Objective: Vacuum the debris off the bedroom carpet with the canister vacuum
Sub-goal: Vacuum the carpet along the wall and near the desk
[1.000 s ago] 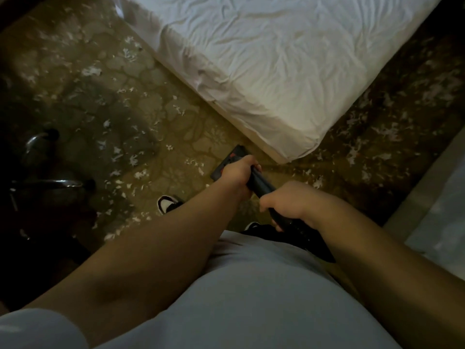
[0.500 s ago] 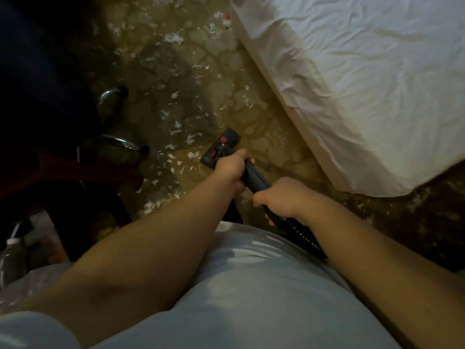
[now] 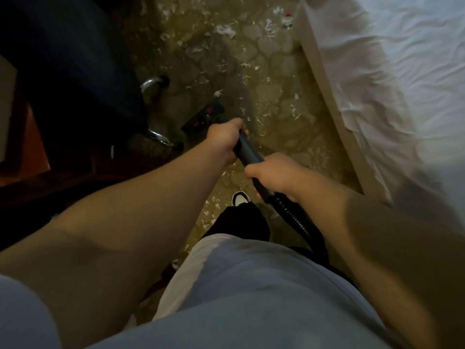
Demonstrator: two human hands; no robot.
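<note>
I hold the dark vacuum wand (image 3: 247, 152) with both hands. My left hand (image 3: 224, 139) grips it higher up, nearer the floor head. My right hand (image 3: 273, 173) grips the lower end, where the ribbed black hose (image 3: 293, 216) begins. The black floor head (image 3: 205, 116) with red marks lies on the patterned olive carpet (image 3: 274, 96), beside a chair's chrome base. White scraps of debris (image 3: 225, 30) are scattered over the carpet, thickest toward the top. The canister is out of sight.
A bed with a white sheet (image 3: 397, 79) fills the right side, its edge running diagonally. A dark chair with chrome legs (image 3: 153, 83) stands at left, next to dark wooden furniture (image 3: 32, 137). My shoe (image 3: 240, 197) shows below the wand.
The view has swung left: the bed slid to the right edge and the chair came closer. The floor head moved away from the bed's corner to beside the chair legs. Both grips are unchanged.
</note>
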